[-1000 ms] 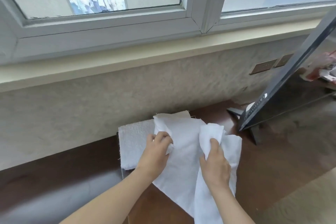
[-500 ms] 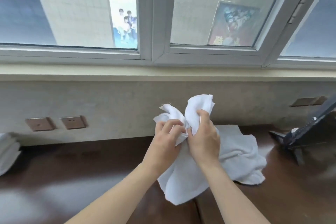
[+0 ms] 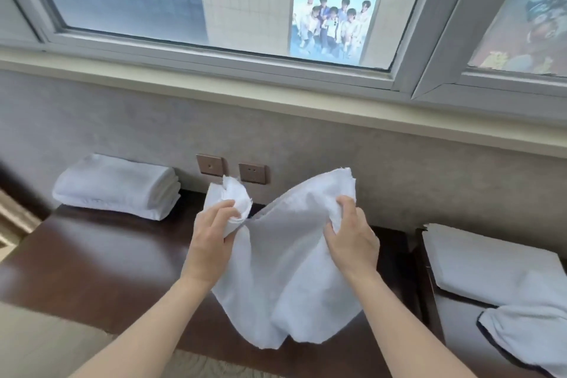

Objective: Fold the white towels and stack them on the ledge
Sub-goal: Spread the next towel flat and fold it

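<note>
White towel (image 3: 285,279) held up, limp and creased (frayed corners), left hand (image 3: 211,242) and right hand (image 3: 352,242) each clutching an upper corner, folded stack (image 3: 116,187) on dark ledge (image 3: 92,261) at 10 o'clock.

Hands, together before, now apart; the towel (image 3: 285,270) spreads between them.

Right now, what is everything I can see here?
held towel: one, white, hanging between both hands over the ledge
folded towels: one stack, white, on the ledge at left
loose towels: a pile, white, at right
ledge: one, dark brown, below the wall
wall plates: two, brown, behind the held towel
window: grey frame, above; posters show in the glass
left hand: one, grip on a bunched corner
right hand: one, grip on the upper edge
</note>
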`<state>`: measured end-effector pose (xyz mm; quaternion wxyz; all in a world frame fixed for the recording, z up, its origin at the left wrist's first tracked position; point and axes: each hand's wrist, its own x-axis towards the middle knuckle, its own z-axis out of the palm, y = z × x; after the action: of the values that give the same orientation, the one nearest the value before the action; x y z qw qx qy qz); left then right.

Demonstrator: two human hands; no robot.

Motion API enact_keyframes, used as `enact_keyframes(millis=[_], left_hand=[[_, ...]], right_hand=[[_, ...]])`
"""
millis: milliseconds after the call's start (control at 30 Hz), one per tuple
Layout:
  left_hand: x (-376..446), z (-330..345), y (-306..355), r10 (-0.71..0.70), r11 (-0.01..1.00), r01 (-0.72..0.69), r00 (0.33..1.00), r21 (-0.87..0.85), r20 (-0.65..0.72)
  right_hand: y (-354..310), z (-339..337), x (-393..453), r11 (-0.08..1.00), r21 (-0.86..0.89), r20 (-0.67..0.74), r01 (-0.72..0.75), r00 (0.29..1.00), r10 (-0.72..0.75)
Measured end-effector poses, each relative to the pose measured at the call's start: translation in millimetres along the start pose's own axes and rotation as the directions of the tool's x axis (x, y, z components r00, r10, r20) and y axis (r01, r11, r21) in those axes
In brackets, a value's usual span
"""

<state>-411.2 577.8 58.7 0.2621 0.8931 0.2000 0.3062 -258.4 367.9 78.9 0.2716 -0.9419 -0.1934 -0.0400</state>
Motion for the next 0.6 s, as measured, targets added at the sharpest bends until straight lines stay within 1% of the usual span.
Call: enact_keyframes(millis=[33, 67, 100, 133, 167, 200, 267, 300, 367, 433, 533, 600], left_hand=[[-8, -3, -22, -0.105, 0.993, 0.103, 0.994, 0.057, 0.034], [-18, -6, -42, -0.233, 0.965, 0.221, 0.969, 0.14, 0.081], [-30, -8, -60, -0.354, 0.918, 0.317, 0.926, 0.238, 0.131], [-43, -9, -76, -0.425, 0.877, 0.357, 0.889, 0.321, 0.172], [-53, -8, -90, -0.44, 0.863, 0.344, 0.871, 0.371, 0.216], [-61, -5, -100, -0.44, 0.861, 0.313, 0.854, 0.401, 0.278], [-71, 6, -111, -0.483, 0.841, 0.276, 0.771, 0.466, 0.416], [-74, 14, -114, -0.508, 0.829, 0.269, 0.728, 0.49, 0.46], [-76, 33, -119, -0.545, 0.82, 0.295, 0.666, 0.491, 0.51], [-76, 53, -119, -0.553, 0.823, 0.311, 0.631, 0.476, 0.544], [-67, 78, -118, -0.534, 0.833, 0.234, 0.577, 0.501, 0.618], [-59, 93, -122, -0.504, 0.848, 0.173, 0.553, 0.5, 0.663]], right_hand=[[15, 13, -2, 0.996, -0.071, 0.057, -0.053, 0.997, 0.057], [30, 26, -4, 0.981, -0.17, 0.118, -0.097, 0.986, 0.118], [44, 40, -8, 0.953, -0.274, 0.179, -0.131, 0.966, 0.185], [55, 53, -12, 0.923, -0.353, 0.233, -0.157, 0.94, 0.249], [62, 67, -16, 0.905, -0.389, 0.279, -0.169, 0.915, 0.291], [66, 80, -19, 0.905, -0.391, 0.325, -0.169, 0.894, 0.307], [68, 106, -23, 0.926, -0.352, 0.42, -0.14, 0.86, 0.29], [67, 118, -23, 0.936, -0.332, 0.462, -0.121, 0.844, 0.273], [59, 139, -21, 0.953, -0.292, 0.537, -0.086, 0.81, 0.237], [49, 156, -19, 0.965, -0.255, 0.591, -0.055, 0.781, 0.201], [32, 175, -19, 0.974, -0.221, 0.627, -0.044, 0.759, 0.176], [22, 187, -20, 0.978, -0.206, 0.639, -0.035, 0.753, 0.161]])
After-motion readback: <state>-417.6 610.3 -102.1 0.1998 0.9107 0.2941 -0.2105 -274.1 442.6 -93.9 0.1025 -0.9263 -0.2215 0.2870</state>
